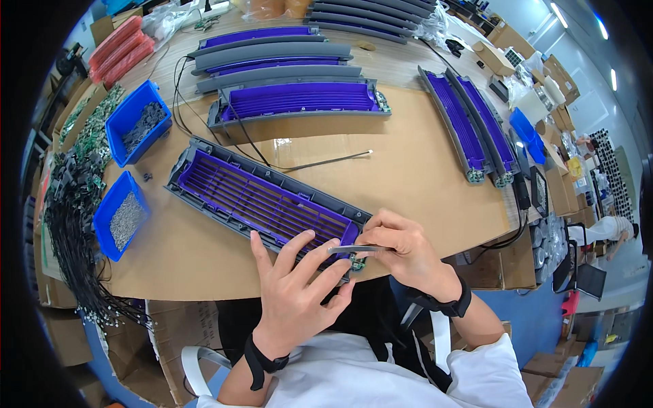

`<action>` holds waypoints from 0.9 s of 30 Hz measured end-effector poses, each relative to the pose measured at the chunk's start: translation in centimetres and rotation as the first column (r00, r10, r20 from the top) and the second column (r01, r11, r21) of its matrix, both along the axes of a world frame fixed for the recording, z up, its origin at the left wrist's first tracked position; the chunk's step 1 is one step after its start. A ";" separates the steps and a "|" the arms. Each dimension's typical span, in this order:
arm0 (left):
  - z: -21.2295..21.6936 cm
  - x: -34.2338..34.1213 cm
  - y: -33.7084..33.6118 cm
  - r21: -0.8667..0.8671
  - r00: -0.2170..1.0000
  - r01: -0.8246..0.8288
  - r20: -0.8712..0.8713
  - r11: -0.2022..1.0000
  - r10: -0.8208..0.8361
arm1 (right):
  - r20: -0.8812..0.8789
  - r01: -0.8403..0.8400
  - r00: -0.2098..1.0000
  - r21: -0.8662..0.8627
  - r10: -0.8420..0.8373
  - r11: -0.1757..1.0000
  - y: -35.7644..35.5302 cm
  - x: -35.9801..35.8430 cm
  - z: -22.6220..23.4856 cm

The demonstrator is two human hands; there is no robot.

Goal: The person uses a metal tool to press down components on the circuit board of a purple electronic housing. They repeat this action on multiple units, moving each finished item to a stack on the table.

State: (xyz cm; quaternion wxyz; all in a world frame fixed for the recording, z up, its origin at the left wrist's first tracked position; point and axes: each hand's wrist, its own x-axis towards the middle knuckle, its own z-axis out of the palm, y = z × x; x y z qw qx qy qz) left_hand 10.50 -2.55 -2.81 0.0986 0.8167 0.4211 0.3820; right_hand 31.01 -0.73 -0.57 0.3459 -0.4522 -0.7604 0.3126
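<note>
**Fingers pinch a metal strip at the grille's end**

Fingertips (371,239) of the right hand (408,251) grip a thin metal strip (355,249) at lower centre of the head view. Left hand (296,289) lies spread, fingers resting on the strip and the purple grille panel (262,200), which runs diagonally across the cardboard sheet (422,170). Two blue bins (122,211) sit left.

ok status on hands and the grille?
Left hand steadies purple grille at near end. Right hand pinches thin metal strip there. Black cable nearby, not blocking.
</note>
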 end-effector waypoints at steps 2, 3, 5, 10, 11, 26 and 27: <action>0.0 -0.3 0.2 0.005 1.000 0.008 -0.003 1.000 -0.008 | 0.008 0.009 1.000 0.023 -0.009 1.000 0.0 -0.2 -0.2; 0.0 -0.3 0.3 0.005 1.000 0.012 -0.002 1.000 -0.012 | 0.009 0.000 1.000 0.028 -0.001 1.000 0.2 -0.1 -0.4; 0.1 -0.5 0.3 0.004 1.000 0.017 -0.003 1.000 -0.017 | 0.004 -0.025 1.000 0.003 0.025 1.000 0.4 0.0 -0.3; 0.2 -0.5 0.3 0.012 1.000 0.013 0.012 1.000 -0.013 | -0.052 -0.058 0.997 -0.102 0.053 0.993 0.8 -0.2 0.4; 0.1 -0.4 0.3 0.017 1.000 0.016 0.013 1.000 -0.016 | -0.048 -0.046 0.998 -0.101 0.042 0.994 0.7 -0.2 0.4; 0.0 -0.5 0.3 0.015 1.000 0.016 0.005 1.000 -0.016 | -0.008 0.073 0.997 -0.003 -0.073 0.997 -0.4 -0.9 -0.7; 0.0 -0.5 0.3 0.015 1.000 0.018 -0.002 1.000 -0.018 | 0.004 0.094 0.996 0.020 -0.094 0.995 -0.6 -1.1 -0.8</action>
